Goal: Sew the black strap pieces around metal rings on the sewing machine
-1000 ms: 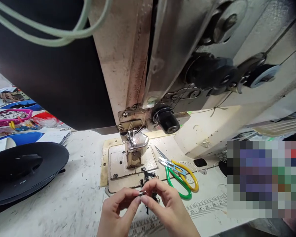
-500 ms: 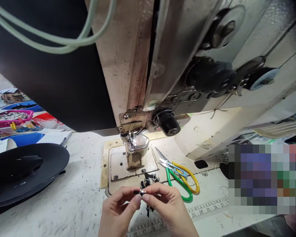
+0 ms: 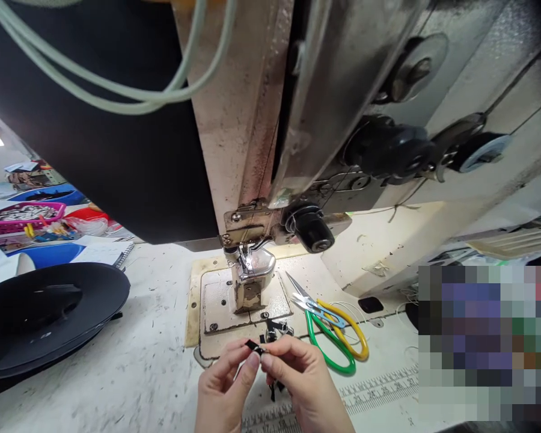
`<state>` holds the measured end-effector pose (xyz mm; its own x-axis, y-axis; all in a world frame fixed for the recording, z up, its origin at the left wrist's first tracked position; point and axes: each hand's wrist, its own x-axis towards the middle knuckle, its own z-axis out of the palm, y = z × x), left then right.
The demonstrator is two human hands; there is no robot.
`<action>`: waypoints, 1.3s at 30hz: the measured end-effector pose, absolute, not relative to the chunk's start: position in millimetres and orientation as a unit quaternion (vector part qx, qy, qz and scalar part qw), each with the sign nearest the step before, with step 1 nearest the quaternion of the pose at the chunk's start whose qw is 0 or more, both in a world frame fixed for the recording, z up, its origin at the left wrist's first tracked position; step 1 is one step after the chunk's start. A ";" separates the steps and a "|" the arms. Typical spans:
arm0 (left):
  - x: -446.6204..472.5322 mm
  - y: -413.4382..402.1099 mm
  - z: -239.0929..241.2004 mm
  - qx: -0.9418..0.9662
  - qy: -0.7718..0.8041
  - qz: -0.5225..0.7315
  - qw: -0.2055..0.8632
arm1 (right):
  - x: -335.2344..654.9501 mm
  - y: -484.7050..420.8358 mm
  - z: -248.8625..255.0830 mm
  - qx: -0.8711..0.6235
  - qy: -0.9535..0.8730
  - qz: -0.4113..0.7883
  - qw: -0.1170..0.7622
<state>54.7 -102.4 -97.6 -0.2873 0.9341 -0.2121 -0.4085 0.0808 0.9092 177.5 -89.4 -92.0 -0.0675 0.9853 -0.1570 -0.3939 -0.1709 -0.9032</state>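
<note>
Between the fingertips of my left hand and my right hand is a small black strip with a shiny bit at its middle. Both hands pinch it, thumbs towards me, just in front of the sewing machine's raised bed. More black strips with small metal pieces lie in a loose pile behind and beneath my fingers, partly hidden by them. Right of the pile, scissors with one green and one yellow handle rest with their blades apart, points towards the machine.
The sewing machine head fills the upper view, with pale tubes hanging in front. Stacked black round dishes stand at left. Behind them are a pink basket and papers. A ruler scale runs along the front.
The black strip has turned in my fingertips, so its left end now points up and shows more. My view has shifted slightly; both hands keep their pinch.
</note>
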 end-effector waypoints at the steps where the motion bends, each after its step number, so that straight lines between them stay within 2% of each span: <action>1: 55.9 -102.1 -99.7 0.249 0.503 0.626 0.541 | 176.1 -89.6 -94.1 -0.421 -0.357 0.637 0.538; 4: 55.2 -102.3 -94.0 0.257 0.510 0.613 0.545 | 177.6 -90.3 -93.5 -0.448 -0.421 0.600 0.513; 7: 47.4 -104.3 -78.5 0.381 0.522 0.557 0.522 | 187.2 -90.4 -81.7 -0.478 -0.498 0.540 0.482; 11: 37.1 -107.9 -66.2 0.557 0.537 0.485 0.408 | 197.6 -88.3 -65.1 -0.452 -0.618 0.459 0.451; 14: 36.8 -110.1 -65.3 0.605 0.544 0.471 0.342 | 195.7 -87.5 -62.4 -0.432 -0.669 0.415 0.441; 20: 38.4 -107.5 -63.4 0.452 0.530 0.509 0.506 | 184.5 -89.0 -70.0 -0.432 -0.477 0.586 0.492; 28: 16.9 -95.5 -43.2 0.476 0.516 0.410 0.582 | 187.0 -85.7 -73.4 -0.372 -0.380 0.682 0.501; 35: 18.4 -57.0 -10.3 0.429 0.504 0.464 0.589 | 177.4 -56.9 -43.6 -0.373 -0.429 0.623 0.538; 37: 22.4 -41.2 -1.8 0.397 0.481 0.490 0.609 | 174.8 -43.9 -31.0 -0.380 -0.473 0.554 0.570; 39: 27.1 -28.2 3.5 0.336 0.462 0.524 0.632 | 175.3 -32.2 -20.8 -0.390 -0.560 0.428 0.592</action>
<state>27.1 -28.2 3.5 0.0240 0.9723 -0.2325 -0.3506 0.2259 0.9088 175.3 -32.2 -20.8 0.0055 0.9438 0.3303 -0.0707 0.3299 -0.9414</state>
